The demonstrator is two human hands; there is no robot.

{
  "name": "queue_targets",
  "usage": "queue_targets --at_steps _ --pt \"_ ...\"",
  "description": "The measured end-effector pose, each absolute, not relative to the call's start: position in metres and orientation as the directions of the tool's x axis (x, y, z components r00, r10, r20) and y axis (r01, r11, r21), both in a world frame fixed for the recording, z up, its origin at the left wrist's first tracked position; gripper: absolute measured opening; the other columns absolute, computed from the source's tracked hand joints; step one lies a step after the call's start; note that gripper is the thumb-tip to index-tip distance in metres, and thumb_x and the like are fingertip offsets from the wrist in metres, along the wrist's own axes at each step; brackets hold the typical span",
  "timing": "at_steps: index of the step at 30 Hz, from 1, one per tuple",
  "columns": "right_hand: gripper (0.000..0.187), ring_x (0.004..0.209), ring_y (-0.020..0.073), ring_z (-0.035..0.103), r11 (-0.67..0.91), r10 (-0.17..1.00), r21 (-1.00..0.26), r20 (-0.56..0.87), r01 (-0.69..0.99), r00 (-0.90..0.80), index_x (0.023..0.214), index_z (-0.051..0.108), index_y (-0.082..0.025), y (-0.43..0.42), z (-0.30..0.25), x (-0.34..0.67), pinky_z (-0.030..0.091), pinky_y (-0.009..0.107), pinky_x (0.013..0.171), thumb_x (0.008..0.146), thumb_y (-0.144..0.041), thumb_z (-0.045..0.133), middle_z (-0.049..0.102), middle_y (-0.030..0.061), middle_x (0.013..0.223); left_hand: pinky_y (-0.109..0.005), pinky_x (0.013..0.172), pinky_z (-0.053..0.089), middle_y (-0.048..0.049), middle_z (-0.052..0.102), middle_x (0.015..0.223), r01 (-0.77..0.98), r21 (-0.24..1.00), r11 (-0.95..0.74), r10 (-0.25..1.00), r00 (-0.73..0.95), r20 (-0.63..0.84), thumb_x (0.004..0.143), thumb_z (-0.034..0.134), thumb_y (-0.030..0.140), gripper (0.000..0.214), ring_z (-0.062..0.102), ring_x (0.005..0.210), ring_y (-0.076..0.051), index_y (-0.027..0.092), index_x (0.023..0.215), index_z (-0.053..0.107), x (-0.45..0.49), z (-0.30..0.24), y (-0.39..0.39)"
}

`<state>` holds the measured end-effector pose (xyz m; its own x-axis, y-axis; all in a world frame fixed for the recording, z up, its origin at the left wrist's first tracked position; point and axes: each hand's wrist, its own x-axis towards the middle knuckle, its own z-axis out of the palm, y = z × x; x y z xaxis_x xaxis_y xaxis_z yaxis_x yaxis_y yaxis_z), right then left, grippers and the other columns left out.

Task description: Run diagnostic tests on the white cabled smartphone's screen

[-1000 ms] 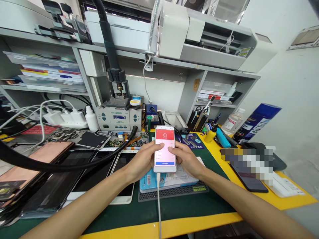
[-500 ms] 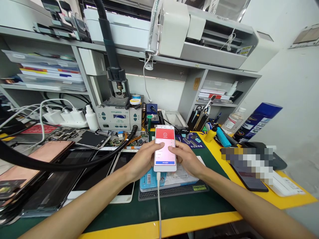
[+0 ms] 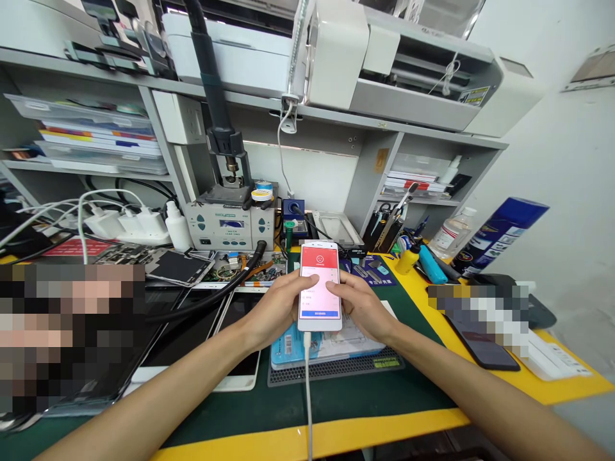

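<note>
A white smartphone point(image 3: 319, 269) with a red and white screen is held upright above the bench by both hands. My left hand point(image 3: 273, 310) grips its left edge, thumb resting on the screen. On the other edge my right hand point(image 3: 362, 307) is wrapped, its thumb also on the screen. A white cable point(image 3: 307, 384) runs from the phone's bottom toward me. Under the hands lie a blue package point(image 3: 288, 346) and a dark perforated mat point(image 3: 331, 370) on the green bench mat point(image 3: 336, 397).
A grey soldering station point(image 3: 230, 225) with a black hose stands behind. Phone screens and parts point(image 3: 182, 269) cover the left. A tool holder point(image 3: 384, 230), blue box point(image 3: 500, 234), clear bottle point(image 3: 449, 234) and dark phone point(image 3: 483, 346) sit right. Shelves and a printer point(image 3: 408, 70) hang above.
The phone and both hands have hardly moved; the view shifted slightly, so everything sits a little to the right.
</note>
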<state>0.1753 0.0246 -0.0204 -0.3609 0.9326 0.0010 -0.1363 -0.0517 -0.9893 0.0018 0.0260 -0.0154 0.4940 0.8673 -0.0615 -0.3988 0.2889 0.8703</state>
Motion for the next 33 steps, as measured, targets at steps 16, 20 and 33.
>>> queue_targets --at_steps 16,20,33 --pt "0.033 0.052 0.0147 0.059 -0.048 0.929 -0.991 0.002 -0.126 -0.371 0.116 0.062 -0.019 0.0251 -0.0218 0.1757 0.052 0.031 0.061 0.087 -0.034 0.062 0.066 -0.0005 0.068 -0.035 0.081 0.053 -0.0118 0.073 0.104 -0.405 0.868 0.286 0.868 0.494 -0.056 0.088 0.061 0.030 0.036 0.069 0.088 -0.023 0.014 0.120 0.062 0.0019 -0.0153 0.0252" --pt "0.035 0.057 0.0151 0.059 -0.057 0.934 -0.989 -0.005 -0.136 -0.356 0.115 0.064 -0.019 0.0248 -0.0212 0.1755 0.051 0.031 0.060 0.085 -0.036 0.064 0.068 0.0017 0.075 -0.036 0.081 0.053 -0.0121 0.073 0.106 -0.401 0.871 0.285 0.868 0.494 -0.056 0.088 0.061 0.031 0.037 0.069 0.090 -0.024 0.014 0.121 0.062 0.0015 -0.0154 0.0250" --pt "0.036 0.058 0.0152 0.058 -0.060 0.937 -0.989 -0.010 -0.134 -0.348 0.113 0.064 -0.018 0.0250 -0.0205 0.1757 0.049 0.031 0.061 0.083 -0.037 0.066 0.067 0.0019 0.075 -0.036 0.081 0.053 -0.0119 0.073 0.106 -0.395 0.875 0.281 0.866 0.496 -0.055 0.087 0.063 0.033 0.038 0.069 0.089 -0.024 0.014 0.120 0.063 0.0007 -0.0169 0.0253"
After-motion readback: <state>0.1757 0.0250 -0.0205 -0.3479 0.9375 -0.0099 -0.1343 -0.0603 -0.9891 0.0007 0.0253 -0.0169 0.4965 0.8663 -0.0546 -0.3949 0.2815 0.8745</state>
